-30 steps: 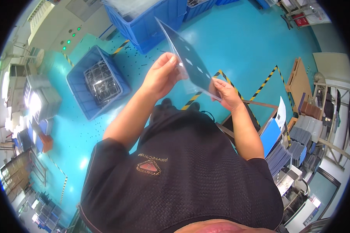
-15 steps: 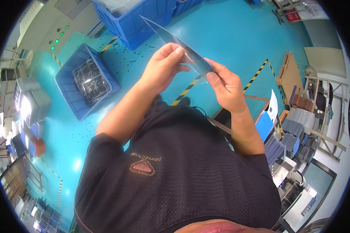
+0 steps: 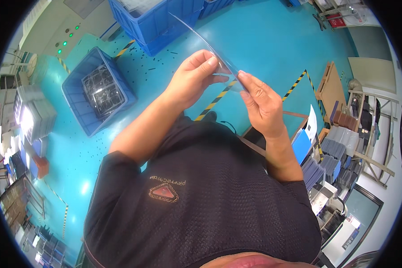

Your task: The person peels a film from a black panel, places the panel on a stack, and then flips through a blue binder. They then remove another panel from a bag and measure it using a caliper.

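Note:
Between my two hands is a thin, clear plastic sheet (image 3: pixel 202 37), seen nearly edge-on and slanting from upper left to lower right. My left hand (image 3: pixel 195 77) pinches it near the middle, thumb on top and the other fingers curled below. My right hand (image 3: pixel 262 99) grips its lower right end between thumb and fingers. The sheet is held in the air above the floor, in front of my dark shirt. Part of its lower face is hidden by my left fingers.
A blue crate (image 3: pixel 71 105) holding clear moulded plastic trays (image 3: pixel 103 91) stands on the floor at left. Larger blue bins (image 3: pixel 158 27) are stacked ahead. A pale machine with green lights (image 3: pixel 65 43) is at upper left. Stacked grey sheets (image 3: pixel 332 149) and a brown board (image 3: pixel 332 89) are at right.
The plastic sheet has turned from showing some of its face to nearly edge-on. My right fingers have shifted along its end, while both hands keep hold of it.

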Tool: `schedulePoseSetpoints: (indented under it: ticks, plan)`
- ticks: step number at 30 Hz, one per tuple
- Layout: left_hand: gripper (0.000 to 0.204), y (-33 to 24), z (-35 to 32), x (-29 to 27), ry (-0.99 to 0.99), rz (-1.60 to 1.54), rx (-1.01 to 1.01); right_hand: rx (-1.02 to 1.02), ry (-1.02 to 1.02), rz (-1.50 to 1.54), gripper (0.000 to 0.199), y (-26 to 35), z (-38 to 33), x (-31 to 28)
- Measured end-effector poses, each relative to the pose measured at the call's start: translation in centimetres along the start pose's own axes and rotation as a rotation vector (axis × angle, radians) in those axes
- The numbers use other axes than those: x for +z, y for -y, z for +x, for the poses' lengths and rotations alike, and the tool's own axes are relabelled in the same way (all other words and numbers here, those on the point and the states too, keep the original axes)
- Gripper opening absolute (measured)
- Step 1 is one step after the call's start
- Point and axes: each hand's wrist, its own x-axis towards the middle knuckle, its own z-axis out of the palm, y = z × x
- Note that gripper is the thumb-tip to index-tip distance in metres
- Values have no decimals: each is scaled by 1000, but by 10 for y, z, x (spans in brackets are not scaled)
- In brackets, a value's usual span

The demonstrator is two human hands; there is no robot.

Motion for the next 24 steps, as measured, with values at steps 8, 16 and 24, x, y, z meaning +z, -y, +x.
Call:
schedulePoseSetpoints:
  ticks: [8,16,24]
  plan:
    - [12,-3,-5,6,6,-104,7,-119,60,-161,39,3,1,-1]
    - [9,3,-5,6,-57,-67,-11,-180,87,-232,38,4,0,0]
    - [9,7,-7,2,-34,-97,-25,-204,117,-287,38,8,0,-2]
